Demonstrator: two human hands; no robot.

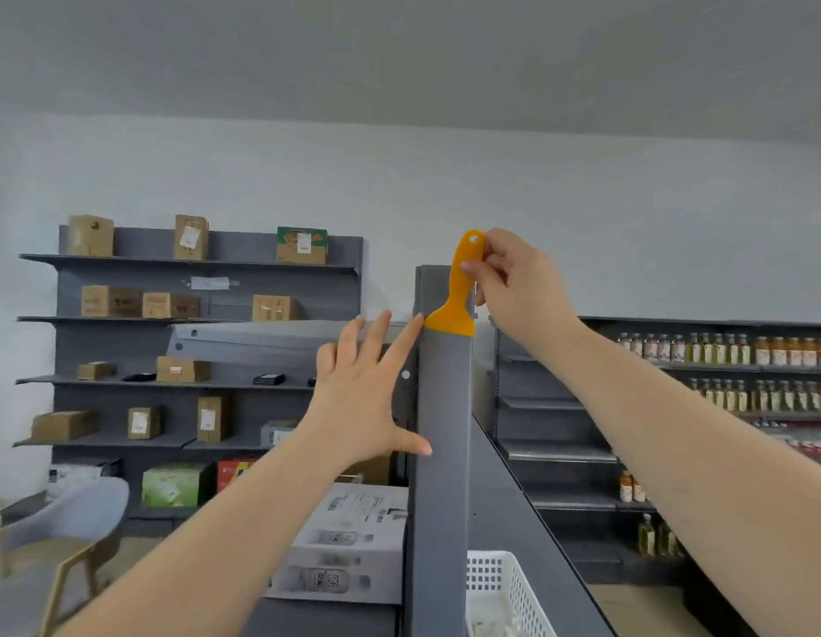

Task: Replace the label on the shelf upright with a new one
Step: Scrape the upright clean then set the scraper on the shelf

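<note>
**Scraper set against the top of the grey upright**

The grey shelf upright [443, 429] rises through the middle of the view, its flat front face turned toward the camera. Near its top the right hand [518, 287] pinches the handle of an orange plastic scraper [459, 291] between thumb and fingertips, the other fingers curled in behind. The scraper hangs blade-down, and its wide lower edge lies flat across the face of the upright, spanning almost the whole width.

The left hand [367, 393] is spread open and holds nothing. Its fingers fan upward along the left edge of the upright; the index fingertip reaches the left corner of the scraper blade, touching or almost touching it, and the thumb presses against the upright's left edge lower down. So the blade sits between the two hands, directly above the left and below the right.

Whether a label lies under or beside the blade cannot be told; the face below it looks plain grey.

A white perforated basket [509, 590] sits at the foot of the upright on the right, and a printed carton [348, 544] on the left. Wall shelves with cardboard boxes [188, 314] stand behind to the left, and shelves of bottles [730, 356] to the right.
</note>
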